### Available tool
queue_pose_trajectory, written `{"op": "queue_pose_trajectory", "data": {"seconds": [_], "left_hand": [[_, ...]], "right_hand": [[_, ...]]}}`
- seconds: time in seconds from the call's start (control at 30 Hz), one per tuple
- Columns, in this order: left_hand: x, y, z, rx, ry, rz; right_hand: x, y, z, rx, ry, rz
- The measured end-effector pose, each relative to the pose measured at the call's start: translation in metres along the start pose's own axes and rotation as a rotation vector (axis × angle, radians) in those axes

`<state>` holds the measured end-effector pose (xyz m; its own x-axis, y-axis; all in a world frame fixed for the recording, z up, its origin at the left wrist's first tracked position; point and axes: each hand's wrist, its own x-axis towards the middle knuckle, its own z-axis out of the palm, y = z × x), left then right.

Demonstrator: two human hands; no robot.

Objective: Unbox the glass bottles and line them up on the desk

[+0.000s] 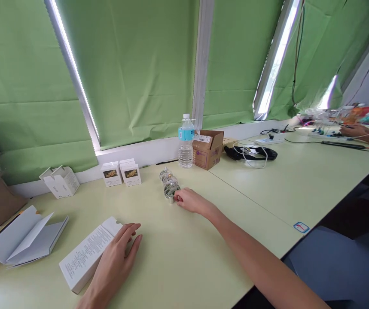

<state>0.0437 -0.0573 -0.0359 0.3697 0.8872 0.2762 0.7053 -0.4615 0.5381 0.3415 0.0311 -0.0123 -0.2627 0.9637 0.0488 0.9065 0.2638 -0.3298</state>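
Note:
My left hand (116,257) lies flat with fingers stretched out, resting on the near end of a long white printed box (86,253) on the pale green table (184,257). My right hand (190,201) reaches forward, fingers curled and pinched against the nearest of a short row of small shiny wrapped items (169,185). What exactly the fingers grip is too small to make out.
An opened white carton (26,238) lies at the left. Two small white boxes (121,173), another open box (60,181), a water bottle (186,141) and a brown cardboard box (207,149) stand by the wall. Cables (251,152) and another person's arms (364,135) are far right.

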Motion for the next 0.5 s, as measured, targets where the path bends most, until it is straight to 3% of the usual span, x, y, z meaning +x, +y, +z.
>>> {"op": "queue_pose_trajectory", "data": {"seconds": [0.3,0.5], "left_hand": [[-0.0012,0.0005,-0.0007,0.026,0.008,0.024],[-0.0010,0.0004,-0.0003,0.045,0.020,0.033]], "right_hand": [[-0.0022,-0.0019,-0.0030,-0.012,0.074,0.037],[-0.0035,-0.0026,-0.0047,0.051,0.017,0.015]]}}
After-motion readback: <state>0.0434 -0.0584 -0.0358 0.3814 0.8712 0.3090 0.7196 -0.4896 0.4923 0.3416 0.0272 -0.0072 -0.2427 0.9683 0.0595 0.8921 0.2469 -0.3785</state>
